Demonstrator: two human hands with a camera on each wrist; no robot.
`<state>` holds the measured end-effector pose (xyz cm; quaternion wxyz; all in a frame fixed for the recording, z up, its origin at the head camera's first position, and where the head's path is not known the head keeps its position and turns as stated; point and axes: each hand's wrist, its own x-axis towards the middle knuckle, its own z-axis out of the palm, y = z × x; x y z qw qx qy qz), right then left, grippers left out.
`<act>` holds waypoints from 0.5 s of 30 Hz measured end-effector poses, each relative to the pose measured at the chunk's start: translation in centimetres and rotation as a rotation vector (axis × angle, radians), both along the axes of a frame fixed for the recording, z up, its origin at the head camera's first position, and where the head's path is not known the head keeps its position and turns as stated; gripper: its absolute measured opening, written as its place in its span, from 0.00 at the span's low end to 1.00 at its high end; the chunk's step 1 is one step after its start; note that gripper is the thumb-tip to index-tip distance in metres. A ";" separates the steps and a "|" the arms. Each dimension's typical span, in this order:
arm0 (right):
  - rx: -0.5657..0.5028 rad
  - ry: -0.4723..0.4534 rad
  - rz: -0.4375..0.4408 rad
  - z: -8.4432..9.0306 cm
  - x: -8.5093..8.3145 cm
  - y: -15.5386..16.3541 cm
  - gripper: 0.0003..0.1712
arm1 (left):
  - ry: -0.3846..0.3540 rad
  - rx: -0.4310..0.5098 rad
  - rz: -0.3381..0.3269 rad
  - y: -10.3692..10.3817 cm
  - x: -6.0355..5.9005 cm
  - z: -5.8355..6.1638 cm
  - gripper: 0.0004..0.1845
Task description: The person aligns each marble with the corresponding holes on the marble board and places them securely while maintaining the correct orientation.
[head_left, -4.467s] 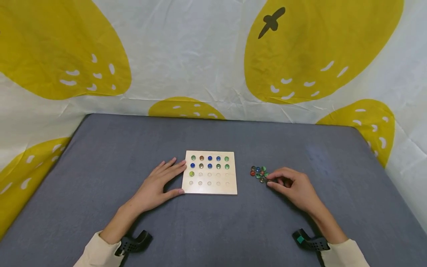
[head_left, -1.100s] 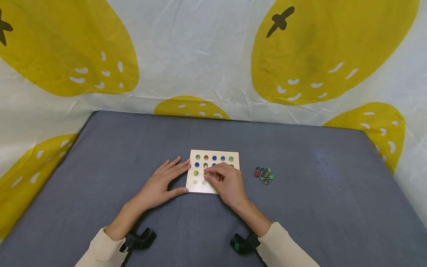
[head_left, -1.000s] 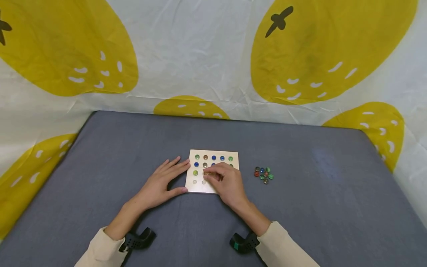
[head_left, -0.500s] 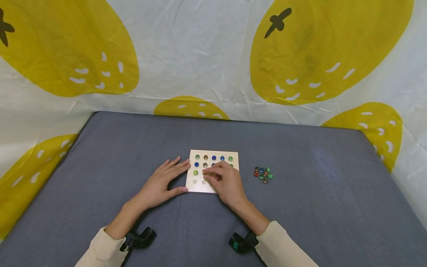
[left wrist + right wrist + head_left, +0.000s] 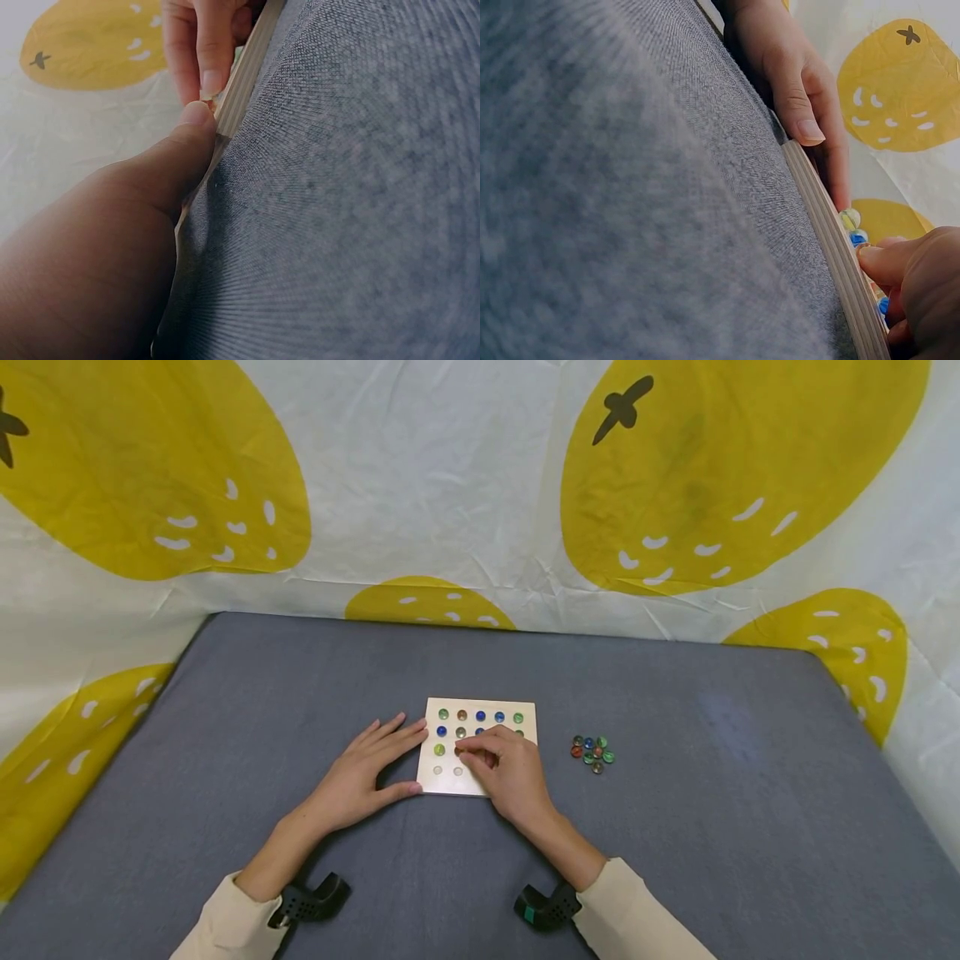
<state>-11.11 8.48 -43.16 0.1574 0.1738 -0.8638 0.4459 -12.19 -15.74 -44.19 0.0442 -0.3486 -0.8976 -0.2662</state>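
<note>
Hands crowd board [image 5: 525, 706] left half — marble pile [image 5: 592, 753] right.

My square pale wooden board [image 5: 525, 707] with rows of round dimples lies flat on the grey cloth-covered table [image 5: 675, 827], its two far rows filled with green, brown and blue glass marbles [image 5: 481, 717] and one yellow-green marble [image 5: 439, 749] sitting at the left end of the third row. My left hand [image 5: 358, 777] lies flat against the board's left edge, thumb at the near corner, while the fingers [image 5: 468, 745] of my right hand [image 5: 510, 770] pinch a marble over the third row, just right of the yellow-green one; I cannot tell its colour. A small cluster of loose green, red and blue marbles [image 5: 592, 752] rests on the table, near the board's right side.
</note>
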 end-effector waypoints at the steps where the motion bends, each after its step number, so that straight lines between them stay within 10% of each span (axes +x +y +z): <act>1: -0.001 -0.001 -0.001 0.0 0.0 0.0 0.06 | 0.003 0.000 0.000 0.0 0.0 0.0 0.38; 15: -0.158 -0.178 -0.009 1.5 0.6 0.8 0.05 | 0.006 -0.001 -0.003 0.0 0.0 -0.1 0.39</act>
